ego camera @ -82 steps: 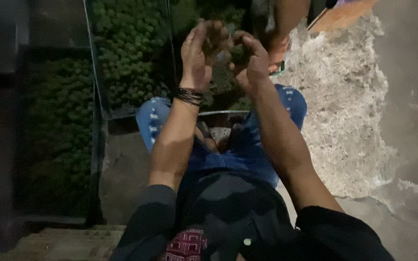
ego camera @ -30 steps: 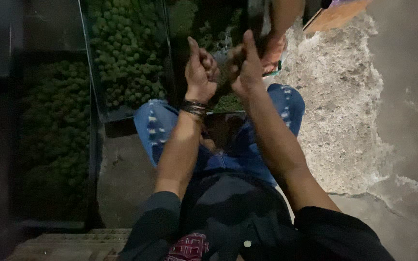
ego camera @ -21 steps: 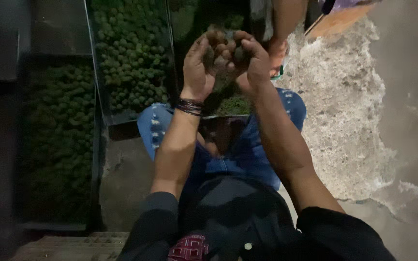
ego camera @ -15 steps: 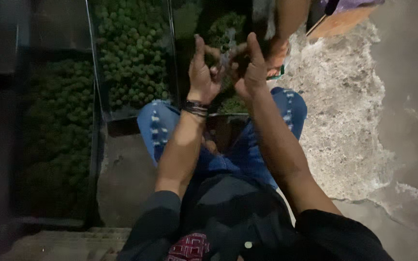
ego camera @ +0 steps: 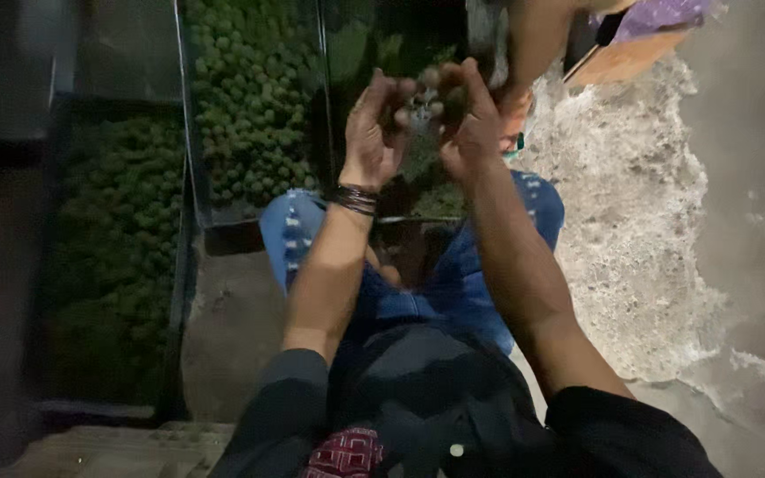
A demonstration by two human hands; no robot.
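Observation:
My left hand (ego camera: 375, 133) and my right hand (ego camera: 464, 119) are raised together over my lap, fingertips touching. Between them they pinch a small dark clump with bits of green (ego camera: 421, 99); what it is exactly is too blurred to tell. A dark bracelet circles my left wrist. Below the hands a dark tray (ego camera: 418, 190) with green plant material rests against my knees in blue jeans.
Two more dark trays packed with small round green plants stand at left (ego camera: 117, 257) and upper middle (ego camera: 250, 106). Another person's bare leg (ego camera: 533, 44) is at the top. Rough concrete floor (ego camera: 666, 230) spreads to the right.
My hands stay together over the tray, fingers opening and closing around the clump; the view shifted slightly.

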